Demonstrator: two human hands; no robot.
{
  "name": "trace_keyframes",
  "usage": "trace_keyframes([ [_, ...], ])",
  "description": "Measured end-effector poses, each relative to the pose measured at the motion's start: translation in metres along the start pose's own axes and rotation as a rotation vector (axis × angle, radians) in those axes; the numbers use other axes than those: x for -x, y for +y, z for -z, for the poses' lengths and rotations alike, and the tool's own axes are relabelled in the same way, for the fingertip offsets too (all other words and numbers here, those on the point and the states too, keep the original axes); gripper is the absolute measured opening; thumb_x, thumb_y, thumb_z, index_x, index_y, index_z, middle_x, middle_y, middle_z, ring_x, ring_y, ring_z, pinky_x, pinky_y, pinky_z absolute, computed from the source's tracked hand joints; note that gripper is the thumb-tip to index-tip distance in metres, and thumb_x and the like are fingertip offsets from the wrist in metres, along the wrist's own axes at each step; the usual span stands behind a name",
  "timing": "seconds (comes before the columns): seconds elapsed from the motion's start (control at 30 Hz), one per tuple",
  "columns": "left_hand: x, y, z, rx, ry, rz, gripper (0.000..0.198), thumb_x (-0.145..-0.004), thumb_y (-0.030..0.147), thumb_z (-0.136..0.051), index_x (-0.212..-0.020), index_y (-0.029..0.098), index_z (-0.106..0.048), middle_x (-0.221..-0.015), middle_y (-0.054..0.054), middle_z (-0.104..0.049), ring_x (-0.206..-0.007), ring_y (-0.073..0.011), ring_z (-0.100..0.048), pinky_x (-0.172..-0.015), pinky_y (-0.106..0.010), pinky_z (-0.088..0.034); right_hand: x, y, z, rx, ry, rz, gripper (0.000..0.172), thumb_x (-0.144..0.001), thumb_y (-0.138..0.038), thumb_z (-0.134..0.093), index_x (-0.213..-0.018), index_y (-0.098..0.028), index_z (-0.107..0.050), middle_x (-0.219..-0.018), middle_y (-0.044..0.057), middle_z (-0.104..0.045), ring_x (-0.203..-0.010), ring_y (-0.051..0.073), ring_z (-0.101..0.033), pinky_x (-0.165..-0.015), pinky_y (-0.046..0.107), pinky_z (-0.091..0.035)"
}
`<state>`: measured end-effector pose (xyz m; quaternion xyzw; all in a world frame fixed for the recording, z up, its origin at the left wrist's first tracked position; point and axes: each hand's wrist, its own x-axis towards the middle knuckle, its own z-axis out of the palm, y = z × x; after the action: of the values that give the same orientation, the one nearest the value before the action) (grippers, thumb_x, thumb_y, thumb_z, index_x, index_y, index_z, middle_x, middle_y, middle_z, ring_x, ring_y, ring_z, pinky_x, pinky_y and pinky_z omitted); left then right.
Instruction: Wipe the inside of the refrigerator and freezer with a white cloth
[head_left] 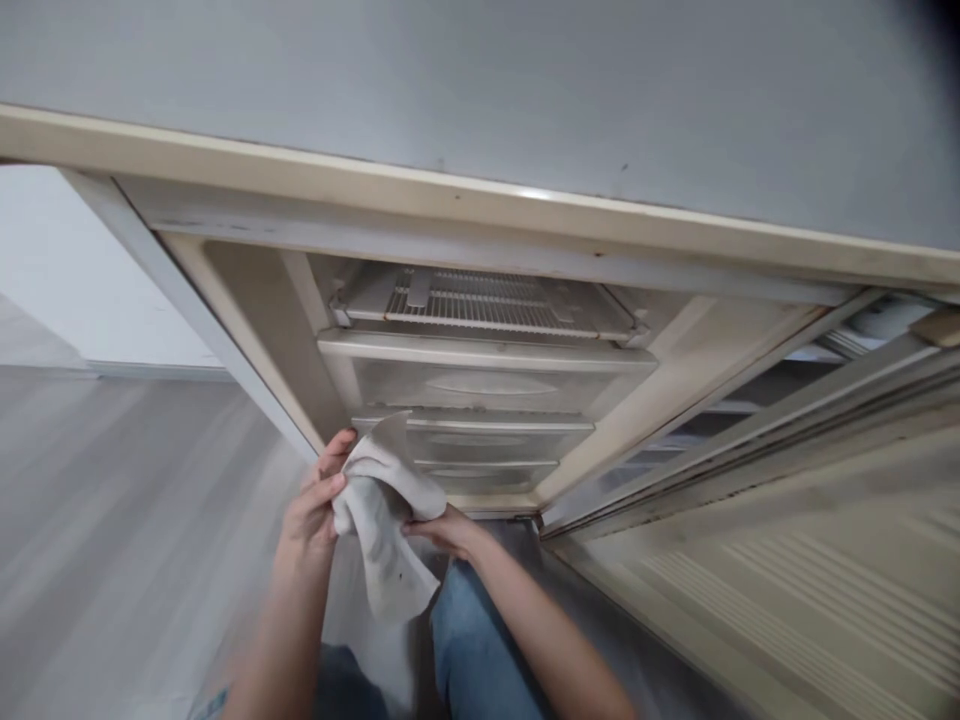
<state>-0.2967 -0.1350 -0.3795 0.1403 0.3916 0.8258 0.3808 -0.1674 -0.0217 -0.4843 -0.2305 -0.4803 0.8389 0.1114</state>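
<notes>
A crumpled white cloth (386, 500) with a few dark specks hangs between my two hands. My left hand (322, 495) pinches its left side, fingers closed on the fabric. On the other side my right hand (442, 530) grips the cloth from below right, its fingertips partly hidden by the folds. Just beyond the cloth is an open freezer cabinet with stacked drawers: an upper drawer (487, 385) with a frosted front and lower drawers (517, 440) beneath it. A wire shelf (480, 300) sits above them.
The freezer door (810, 540) stands swung out to the right, its ribbed inner panel facing up. A grey top surface (480, 80) with a cream edge overhangs the opening. Wood-look floor (135, 520) spreads to the left. My knees in blue jeans (480, 640) are below the hands.
</notes>
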Motion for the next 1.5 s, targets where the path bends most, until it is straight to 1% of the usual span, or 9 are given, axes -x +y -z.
trace_keyframes([
  [0.17,0.0,0.022,0.013,-0.107,0.033,-0.09,0.047,-0.048,0.02,-0.083,-0.089,0.028,-0.062,-0.077,0.005,-0.066,-0.055,-0.0093,-0.058,-0.049,-0.017,-0.05,0.008,-0.019,0.017,-0.203,-0.007,-0.017,0.022,-0.062,-0.022,-0.071,-0.083,-0.018,-0.068,-0.084,0.0,-0.071,-0.078,0.014,-0.066,-0.074,0.026,-0.052],
  [0.43,0.003,0.046,0.039,-0.595,-0.005,-0.044,0.041,-0.063,0.018,-0.078,-0.1,0.024,-0.061,-0.099,-0.002,-0.066,-0.09,-0.0119,-0.061,-0.073,-0.014,-0.052,0.029,-0.07,0.059,-0.013,0.199,0.266,0.055,-0.057,-0.018,-0.077,-0.109,-0.025,-0.062,-0.104,0.001,-0.068,-0.088,0.016,-0.063,-0.078,0.026,-0.049],
  [0.53,0.005,0.049,0.046,-0.744,0.001,-0.015,0.046,-0.062,0.023,-0.079,-0.104,0.022,-0.061,-0.094,-0.004,-0.069,-0.084,-0.013,-0.064,-0.072,-0.015,-0.053,0.035,-0.092,0.074,0.268,0.27,0.387,0.034,-0.054,-0.019,-0.078,-0.086,-0.022,-0.07,-0.089,0.001,-0.07,-0.078,0.016,-0.062,-0.073,0.025,-0.049],
  [0.63,0.004,0.049,0.051,-0.75,0.065,-0.117,0.041,-0.062,0.025,-0.079,-0.1,0.022,-0.063,-0.072,0.0,-0.07,-0.069,-0.0107,-0.063,-0.067,-0.015,-0.052,0.043,-0.113,0.081,0.451,0.106,0.457,0.005,-0.064,-0.024,-0.072,-0.066,-0.02,-0.069,-0.08,0.005,-0.071,-0.076,0.019,-0.063,-0.072,0.029,-0.048],
  [0.77,0.002,0.046,0.056,-0.723,0.074,-0.266,0.031,-0.062,0.025,-0.079,-0.09,0.024,-0.066,-0.067,0.0,-0.071,-0.07,-0.0122,-0.065,-0.067,-0.017,-0.052,0.046,-0.125,0.081,0.541,0.048,0.582,0.011,-0.075,-0.027,-0.063,-0.066,-0.023,-0.07,-0.084,0.006,-0.071,-0.088,0.02,-0.064,-0.083,0.033,-0.047],
  [0.97,0.002,0.042,0.059,-0.696,0.004,-0.423,0.009,-0.066,0.023,-0.075,-0.072,0.022,-0.068,-0.085,-0.004,-0.069,-0.088,-0.0162,-0.063,-0.076,-0.022,-0.052,0.034,-0.106,0.084,0.355,0.253,0.619,0.007,-0.068,-0.03,-0.071,-0.068,-0.023,-0.069,-0.086,0.004,-0.069,-0.086,0.018,-0.061,-0.078,0.03,-0.046],
  [1.1,0.001,0.037,0.053,-0.635,0.013,-0.434,0.011,-0.067,0.023,-0.075,-0.076,0.022,-0.068,-0.086,-0.002,-0.066,-0.083,-0.0125,-0.06,-0.071,-0.018,-0.049,0.028,-0.087,0.075,0.082,0.51,0.501,0.022,-0.064,-0.035,-0.074,-0.083,-0.023,-0.074,-0.087,0.003,-0.069,-0.079,0.016,-0.058,-0.075,0.03,-0.045],
  [1.3,0.0,0.029,0.041,-0.567,0.164,-0.323,0.025,-0.063,0.038,-0.077,-0.08,0.023,-0.068,-0.08,0.0,-0.066,-0.067,-0.0087,-0.056,-0.055,-0.014,-0.043,0.025,-0.088,0.055,-0.072,0.534,0.313,0.029,-0.06,-0.036,-0.075,-0.085,-0.022,-0.074,-0.087,0.003,-0.07,-0.081,0.016,-0.06,-0.077,0.029,-0.045],
  [1.5,0.003,0.028,0.025,-0.55,0.282,-0.134,0.04,-0.059,0.05,-0.075,-0.085,0.021,-0.07,-0.073,-0.002,-0.068,-0.061,-0.012,-0.057,-0.049,-0.019,-0.043,0.031,-0.104,0.054,-0.108,0.252,0.154,0.034,-0.059,-0.039,-0.075,-0.087,-0.02,-0.073,-0.095,0.007,-0.07,-0.089,0.02,-0.06,-0.078,0.03,-0.045],
])
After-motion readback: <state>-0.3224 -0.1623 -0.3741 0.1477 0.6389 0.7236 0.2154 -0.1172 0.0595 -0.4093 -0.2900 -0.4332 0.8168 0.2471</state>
